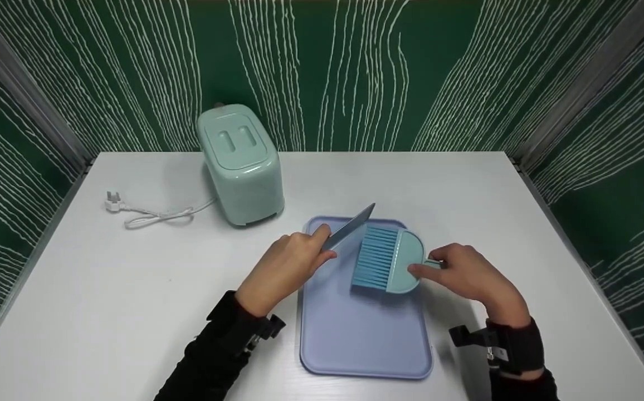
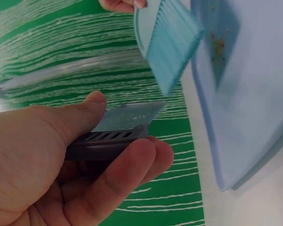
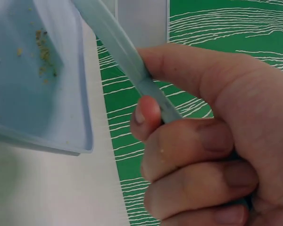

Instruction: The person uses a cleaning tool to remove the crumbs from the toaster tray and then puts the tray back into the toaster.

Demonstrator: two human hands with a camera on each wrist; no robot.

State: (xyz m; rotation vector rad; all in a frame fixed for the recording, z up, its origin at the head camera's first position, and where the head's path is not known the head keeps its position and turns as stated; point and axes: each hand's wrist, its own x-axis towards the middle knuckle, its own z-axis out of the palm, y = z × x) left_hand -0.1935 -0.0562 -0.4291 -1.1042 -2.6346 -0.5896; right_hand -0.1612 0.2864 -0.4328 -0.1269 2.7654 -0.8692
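Note:
My left hand (image 1: 286,267) grips a flat scraper (image 1: 351,227) over the upper left of a lavender tray (image 1: 366,340). In the left wrist view the scraper shows a dark slotted handle (image 2: 108,145) between thumb and fingers, with small specks on its pale blade (image 2: 129,117). My right hand (image 1: 469,278) holds a light-blue brush (image 1: 406,262) by its handle, fingers curled round it in the right wrist view. The brush is raised over the tray, its bristles (image 1: 377,257) pointing left towards the scraper. Yellow-brown crumbs (image 3: 45,54) lie on the tray.
A mint-green toaster (image 1: 249,184) with its top covered stands at the back left of the white table (image 1: 132,312). Its white cord and plug (image 1: 115,203) lie to its left. Green walls (image 1: 355,72) with white streaks rise behind and at both sides.

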